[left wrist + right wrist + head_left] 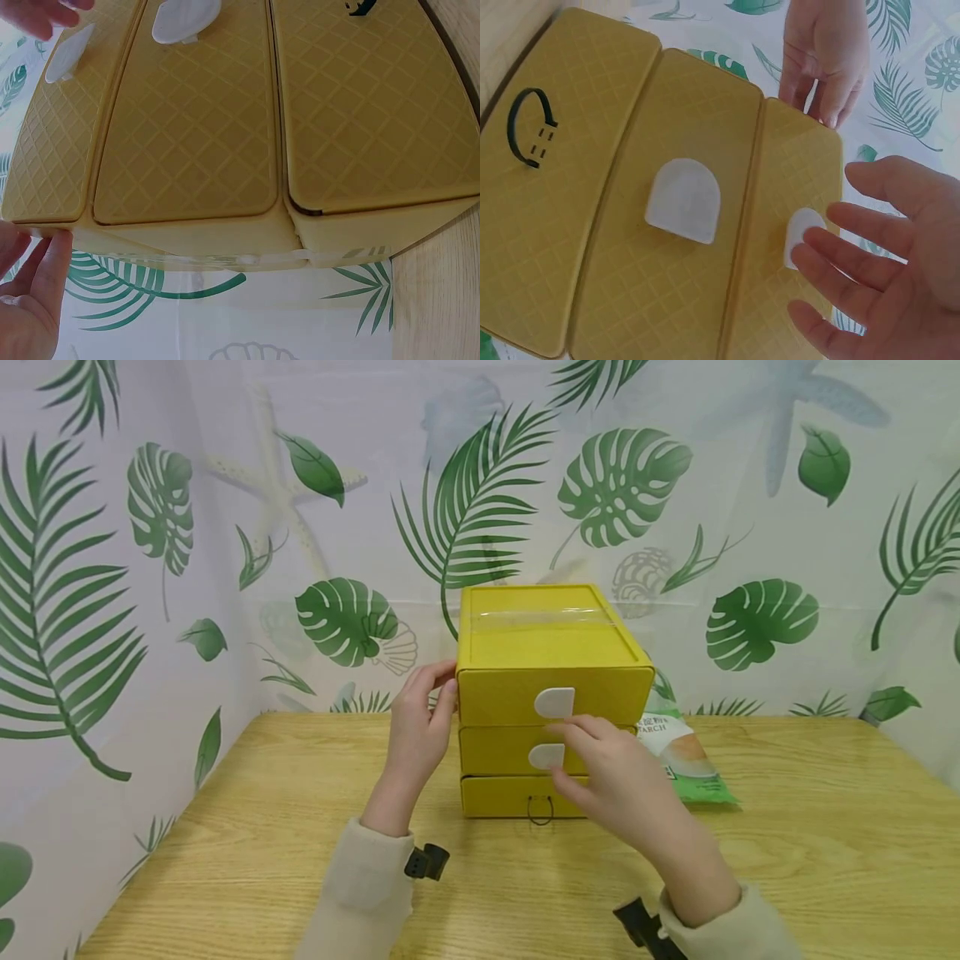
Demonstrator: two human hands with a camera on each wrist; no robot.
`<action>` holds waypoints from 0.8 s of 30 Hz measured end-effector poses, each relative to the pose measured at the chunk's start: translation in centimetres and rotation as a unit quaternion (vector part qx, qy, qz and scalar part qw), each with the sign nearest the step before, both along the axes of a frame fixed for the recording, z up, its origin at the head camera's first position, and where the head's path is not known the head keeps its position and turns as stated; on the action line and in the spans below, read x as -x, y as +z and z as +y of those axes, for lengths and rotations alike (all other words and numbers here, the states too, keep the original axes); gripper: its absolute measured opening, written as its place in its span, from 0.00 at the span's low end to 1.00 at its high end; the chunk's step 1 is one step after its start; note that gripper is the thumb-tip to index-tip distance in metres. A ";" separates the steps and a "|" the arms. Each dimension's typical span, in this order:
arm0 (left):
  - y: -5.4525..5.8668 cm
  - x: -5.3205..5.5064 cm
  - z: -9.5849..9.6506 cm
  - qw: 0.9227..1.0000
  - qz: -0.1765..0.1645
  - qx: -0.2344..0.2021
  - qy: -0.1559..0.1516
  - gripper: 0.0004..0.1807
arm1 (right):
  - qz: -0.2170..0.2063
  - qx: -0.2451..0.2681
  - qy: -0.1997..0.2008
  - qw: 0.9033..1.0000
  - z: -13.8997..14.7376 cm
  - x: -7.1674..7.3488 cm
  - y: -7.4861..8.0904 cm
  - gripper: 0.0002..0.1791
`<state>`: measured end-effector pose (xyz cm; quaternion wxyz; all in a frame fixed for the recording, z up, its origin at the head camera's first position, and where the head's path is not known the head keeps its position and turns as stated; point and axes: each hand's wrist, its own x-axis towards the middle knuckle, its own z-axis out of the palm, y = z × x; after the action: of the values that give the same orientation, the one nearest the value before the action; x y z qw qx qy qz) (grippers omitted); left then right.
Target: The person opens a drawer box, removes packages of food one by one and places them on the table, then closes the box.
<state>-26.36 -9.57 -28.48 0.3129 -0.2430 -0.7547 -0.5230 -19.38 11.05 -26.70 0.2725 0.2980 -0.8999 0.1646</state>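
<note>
A yellow three-drawer box (517, 697) stands on the table, its drawers stacked and their fronts facing me. White rounded tabs mark the top drawer (821, 165) and middle drawer (641, 277); a thin black loop (514, 127) hangs on the bottom one. My left hand (422, 718) touches the box's upper left side with its fingertips, beside the top drawer. In front of the tabs is my right hand (626, 777), fingers spread and loosely bent. The right wrist view shows its fingertips close to the top tab (804, 232); whether they touch it I cannot tell.
A green and white starch bag (682, 752) lies behind the box's right side, partly hidden. Clear tape (543, 620) crosses the box's top. Behind the wooden table (300, 860) hangs a leaf-patterned cloth (495, 485).
</note>
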 end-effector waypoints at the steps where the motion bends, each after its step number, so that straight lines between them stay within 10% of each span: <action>1: 0.0 0.0 0.0 1.000 0.001 0.000 0.000 0.13 | -0.009 -0.006 -0.001 1.000 -0.1 0.0 -0.1 0.18; 11: 0.1 -0.1 0.0 1.000 -0.004 0.000 -0.002 0.13 | -0.138 -0.063 -0.024 0.988 -0.5 0.7 -1.2 0.18; 24: 0.0 0.0 0.0 1.000 0.005 0.001 0.004 0.12 | -0.182 -0.111 -0.021 0.977 -1.0 1.2 -2.2 0.22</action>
<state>-26.34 -9.55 -28.44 0.3178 -0.2431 -0.7548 -0.5197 -20.54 10.02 -28.92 0.0732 0.2724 -0.9531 0.1096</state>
